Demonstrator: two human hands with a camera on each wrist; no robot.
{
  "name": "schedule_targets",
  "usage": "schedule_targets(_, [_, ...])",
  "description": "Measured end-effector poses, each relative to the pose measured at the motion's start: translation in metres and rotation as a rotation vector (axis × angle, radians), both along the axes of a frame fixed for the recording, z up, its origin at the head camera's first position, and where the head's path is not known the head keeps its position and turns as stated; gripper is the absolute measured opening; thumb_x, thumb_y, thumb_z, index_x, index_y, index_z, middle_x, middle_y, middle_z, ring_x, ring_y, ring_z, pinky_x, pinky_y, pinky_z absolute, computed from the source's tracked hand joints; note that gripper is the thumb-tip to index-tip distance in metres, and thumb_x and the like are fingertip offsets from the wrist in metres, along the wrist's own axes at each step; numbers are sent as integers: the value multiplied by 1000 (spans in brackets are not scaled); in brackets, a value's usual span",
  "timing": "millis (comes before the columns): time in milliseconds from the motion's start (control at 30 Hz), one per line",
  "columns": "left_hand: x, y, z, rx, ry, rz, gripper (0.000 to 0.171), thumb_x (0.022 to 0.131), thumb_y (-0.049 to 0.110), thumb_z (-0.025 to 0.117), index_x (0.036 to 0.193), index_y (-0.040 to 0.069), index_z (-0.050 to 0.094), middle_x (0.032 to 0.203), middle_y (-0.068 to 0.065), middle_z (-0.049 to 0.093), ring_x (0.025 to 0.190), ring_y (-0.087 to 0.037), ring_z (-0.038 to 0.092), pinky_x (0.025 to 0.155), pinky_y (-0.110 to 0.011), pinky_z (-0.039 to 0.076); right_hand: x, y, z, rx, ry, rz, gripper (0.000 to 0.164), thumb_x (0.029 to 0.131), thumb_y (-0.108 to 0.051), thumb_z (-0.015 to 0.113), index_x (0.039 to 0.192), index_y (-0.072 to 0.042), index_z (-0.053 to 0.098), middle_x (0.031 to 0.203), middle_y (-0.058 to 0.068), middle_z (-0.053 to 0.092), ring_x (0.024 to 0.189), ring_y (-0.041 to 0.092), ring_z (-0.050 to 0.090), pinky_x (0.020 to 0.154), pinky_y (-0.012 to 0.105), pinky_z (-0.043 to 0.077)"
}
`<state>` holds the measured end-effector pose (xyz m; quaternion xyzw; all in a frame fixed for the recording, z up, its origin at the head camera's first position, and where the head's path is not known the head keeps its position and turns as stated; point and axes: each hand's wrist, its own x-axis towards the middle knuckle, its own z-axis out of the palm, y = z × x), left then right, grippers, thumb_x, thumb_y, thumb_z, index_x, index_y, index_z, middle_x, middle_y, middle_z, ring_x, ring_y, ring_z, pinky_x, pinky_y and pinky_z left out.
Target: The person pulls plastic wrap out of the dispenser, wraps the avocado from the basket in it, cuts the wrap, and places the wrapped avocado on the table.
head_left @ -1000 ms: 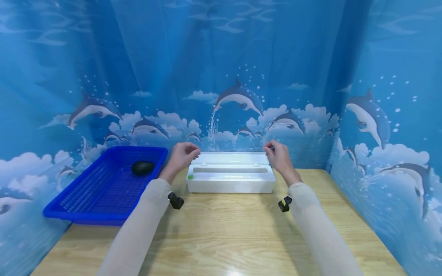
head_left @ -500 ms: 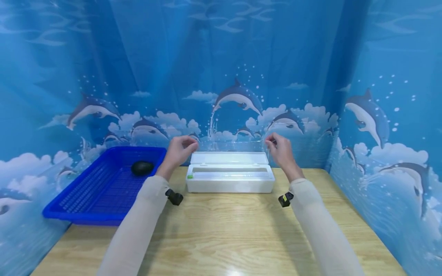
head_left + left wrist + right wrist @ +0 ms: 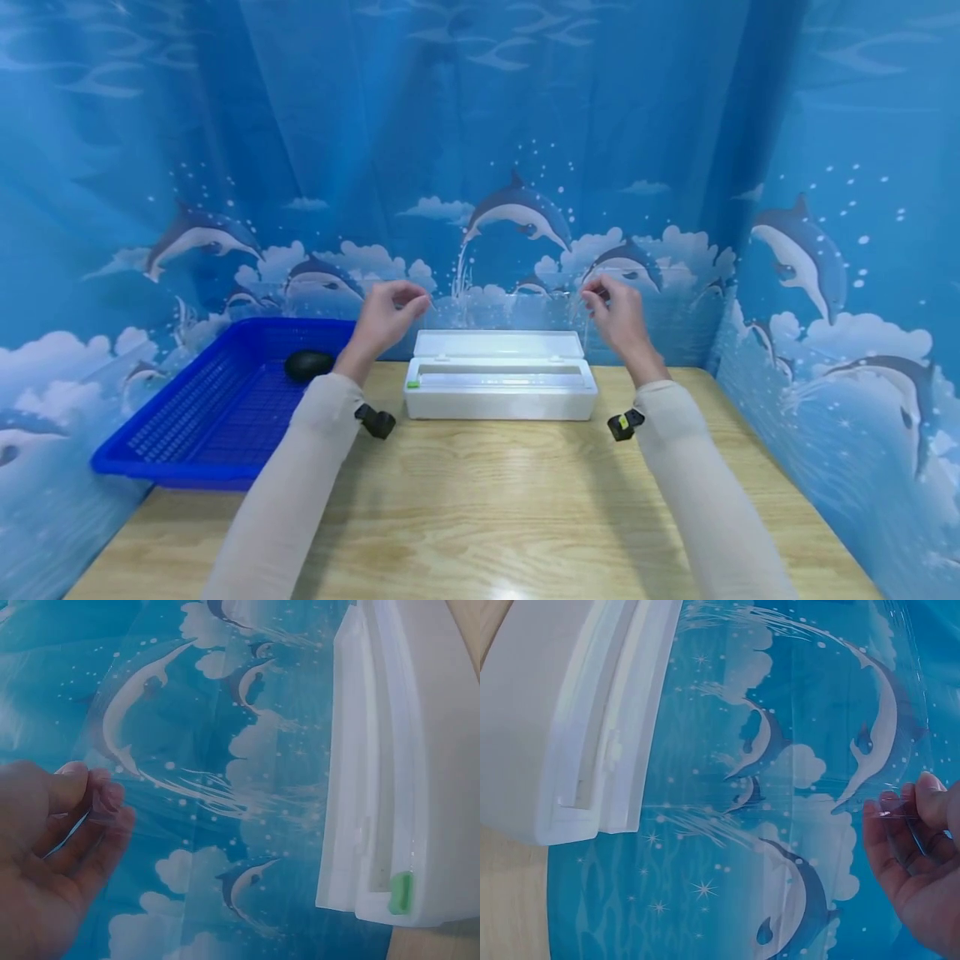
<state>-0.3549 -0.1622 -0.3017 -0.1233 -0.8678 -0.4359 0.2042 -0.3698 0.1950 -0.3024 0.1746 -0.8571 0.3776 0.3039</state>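
A sheet of clear plastic wrap [image 3: 502, 310] stretches upward from the white wrap dispenser box [image 3: 501, 407], whose lid [image 3: 498, 342] stands tipped back. My left hand [image 3: 388, 315] pinches one upper corner of the wrap between thumb and fingertips, as the left wrist view shows. At the opposite corner my right hand [image 3: 617, 315] pinches the film in the same way. Both hands are raised above and behind the box, spread about its width apart. In the left wrist view a small green slider [image 3: 402, 892] sits at the box's end.
On the left a blue plastic basket [image 3: 123, 458] holds a dark, smooth oval object [image 3: 309, 365]. Box and basket rest on a light wooden table [image 3: 480, 508]. A blue curtain [image 3: 480, 108] with dolphins hangs close behind and along both sides.
Both hands have risen from the lid's level to above the box and drawn slightly apart, pulling the wrap upward out of the dispenser. Box and basket stayed put.
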Motion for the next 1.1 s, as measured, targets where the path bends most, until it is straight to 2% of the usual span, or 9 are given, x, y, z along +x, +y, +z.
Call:
schedule_targets(133, [2,1,6,-2,20,2,23,105,23,62,115,5,72,111,-14,75,105,-29,71,94,-47,61,1,2,4,-19,33,15,17,105,-9,57,104,5,66,97,23,69,85,38,69,63,6,45])
schedule_targets(233, [4,2,11,7,35,4,23,105,22,62,115,5,72,111,-14,75,106,-30,71,94,-47,61,3,2,9,-29,43,16,17,105,-10,57,105,5,66,97,23,69,86,40,69,64,5,44])
schedule_targets(433, [8,2,18,19,82,0,21,104,22,63,112,7,74,110,-14,75,105,-29,71,95,-47,61,9,1,18,-21,56,1,17,105,-10,57,105,4,67,100,21,68,86,36,69,66,7,48])
schedule_targets(667, [15,-1,23,30,104,-9,21,104,21,63,113,5,73,111,-15,75,105,-29,72,94,-47,61,14,1,26,-13,89,7,16,105,-9,58,104,4,67,100,21,69,84,32,68,67,8,52])
schedule_targets(967, [26,-3,30,27,131,-23,20,103,22,64,112,6,73,112,-14,75,105,-28,72,95,-47,61,23,0,34,8,107,8,16,105,-9,58,105,3,67,101,20,70,86,33,69,67,2,45])
schedule_targets(1100, [30,-3,29,18,128,-22,21,103,22,65,113,5,73,112,-15,75,105,-29,71,96,-48,60,30,4,33,18,107,11,15,104,-9,58,106,3,68,101,20,69,85,29,68,67,0,45])
